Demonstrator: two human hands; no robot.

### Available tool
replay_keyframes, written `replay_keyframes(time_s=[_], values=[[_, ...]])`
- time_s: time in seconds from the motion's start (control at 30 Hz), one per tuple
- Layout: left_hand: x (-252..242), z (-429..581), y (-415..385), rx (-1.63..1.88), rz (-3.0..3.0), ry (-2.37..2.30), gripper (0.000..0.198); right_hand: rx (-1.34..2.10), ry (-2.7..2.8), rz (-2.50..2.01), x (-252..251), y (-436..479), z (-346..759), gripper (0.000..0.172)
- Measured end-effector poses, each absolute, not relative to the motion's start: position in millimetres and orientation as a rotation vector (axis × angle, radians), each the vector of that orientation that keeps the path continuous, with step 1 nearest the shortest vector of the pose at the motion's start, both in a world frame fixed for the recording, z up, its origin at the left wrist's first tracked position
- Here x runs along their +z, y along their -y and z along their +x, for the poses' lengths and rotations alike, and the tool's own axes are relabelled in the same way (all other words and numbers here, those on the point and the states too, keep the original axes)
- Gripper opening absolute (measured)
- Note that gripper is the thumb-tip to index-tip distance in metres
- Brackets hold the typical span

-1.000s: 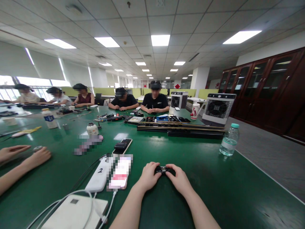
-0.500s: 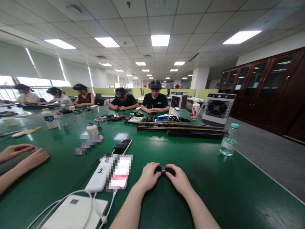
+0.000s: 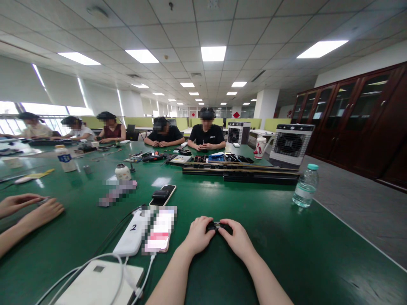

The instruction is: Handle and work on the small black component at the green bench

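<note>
Between my two hands, low over the green table (image 3: 273, 237), is a small black object (image 3: 217, 226) with a lighter, metallic-looking middle. Its kind is too small to make out. My left hand (image 3: 197, 234) grips its left end, fingers curled over the far side and thumb on the near side. On the right end my right hand (image 3: 239, 238) is closed in the same way, its thumb close to the metallic middle. Fingers cover much of the object. Left of my left hand lies a phone with a lit screen (image 3: 160, 228), a cable plugged into its lower end.
A white power bank (image 3: 131, 233) marked 2, a pale box (image 3: 98, 281) and cables lie at left. A water bottle (image 3: 305, 186) stands near the right edge. Long black rails (image 3: 241, 171) lie ahead. A neighbour's hands (image 3: 41, 212) work at far left; several people sit opposite.
My right thumb has shifted slightly up and inward over the object's middle, so less of the metallic part shows. My left hand is nearly still.
</note>
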State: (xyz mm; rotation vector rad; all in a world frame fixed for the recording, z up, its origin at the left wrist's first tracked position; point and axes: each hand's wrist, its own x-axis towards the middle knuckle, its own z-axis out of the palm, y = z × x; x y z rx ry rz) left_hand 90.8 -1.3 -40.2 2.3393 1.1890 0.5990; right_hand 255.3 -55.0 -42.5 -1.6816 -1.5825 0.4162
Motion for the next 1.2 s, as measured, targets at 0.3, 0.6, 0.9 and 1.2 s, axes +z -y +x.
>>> replay_keyframes(time_s=[0.3,0.6,0.9,1.2], values=[[-41.3,91.2,1.3,0.612,2.338,-1.183,0.038,0.36,1.602,-1.704,-41.9,55.7,252.1,0.024],[-40.1,91.0,1.4,0.61,2.348,-1.162,0.038,0.352,1.622,-1.698,-43.0,55.1,251.8,0.023],[-44.6,91.7,-1.3,0.618,2.343,-1.164,0.037,0.361,1.589,-1.656,-45.0,54.4,251.8,0.019],[-38.7,90.9,2.2,0.578,2.348,-1.18,0.038,0.404,1.374,-1.621,-44.3,54.5,255.2,0.023]])
